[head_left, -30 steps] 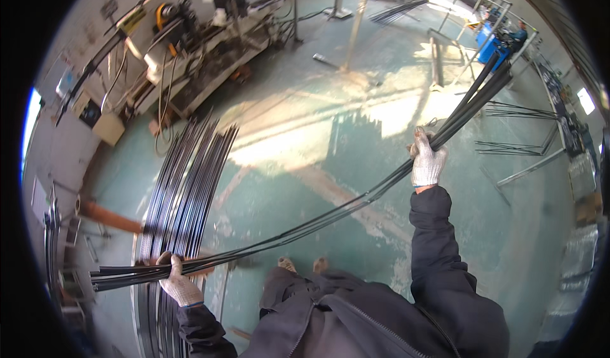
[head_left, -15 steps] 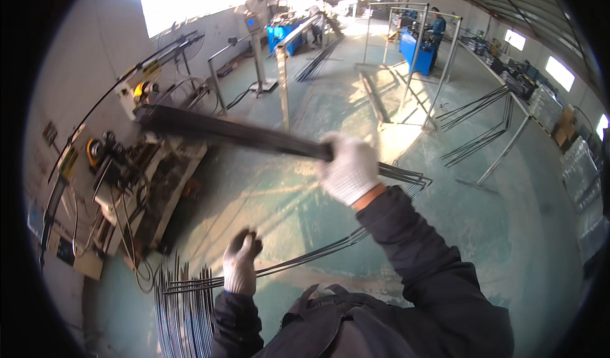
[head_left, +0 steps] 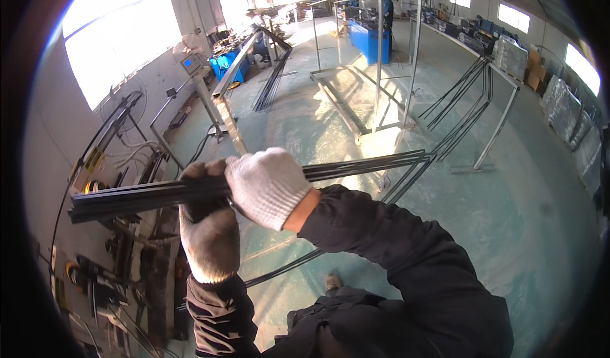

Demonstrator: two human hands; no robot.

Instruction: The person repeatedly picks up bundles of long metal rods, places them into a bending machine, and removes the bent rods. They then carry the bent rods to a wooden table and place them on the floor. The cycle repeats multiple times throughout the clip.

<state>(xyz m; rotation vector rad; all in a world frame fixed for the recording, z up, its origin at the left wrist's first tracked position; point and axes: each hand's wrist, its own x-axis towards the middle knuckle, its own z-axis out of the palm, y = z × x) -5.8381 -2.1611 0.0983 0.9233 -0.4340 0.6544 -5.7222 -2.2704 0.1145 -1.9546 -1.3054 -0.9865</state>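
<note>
Across the front of me lies a bundle of thin dark metal rods point(head_left: 143, 195), its squared-off ends out to the left. My right hand point(head_left: 267, 183), in a pale knitted glove, is closed round the bundle. Right beside it, my left hand point(head_left: 210, 237) grips the same rods from below; its glove has a dark palm and fingers. Toward the right the rods fan out slightly and bend sharply back. Their lower lengths pass behind my right forearm and show again near my left sleeve.
Machinery with cables point(head_left: 121, 263) stands close on the left. Ahead is a metal post frame point(head_left: 229, 120); a taller frame point(head_left: 379, 59) stands beyond. Bent rods hang on a rack point(head_left: 502, 126) at right. Two people work near blue benches point(head_left: 368, 43) farther off.
My left hand has come up from low down and now grips the rods beside my right hand. The bundle has lowered at its left end and lies nearer level. My view has turned rightward.
</note>
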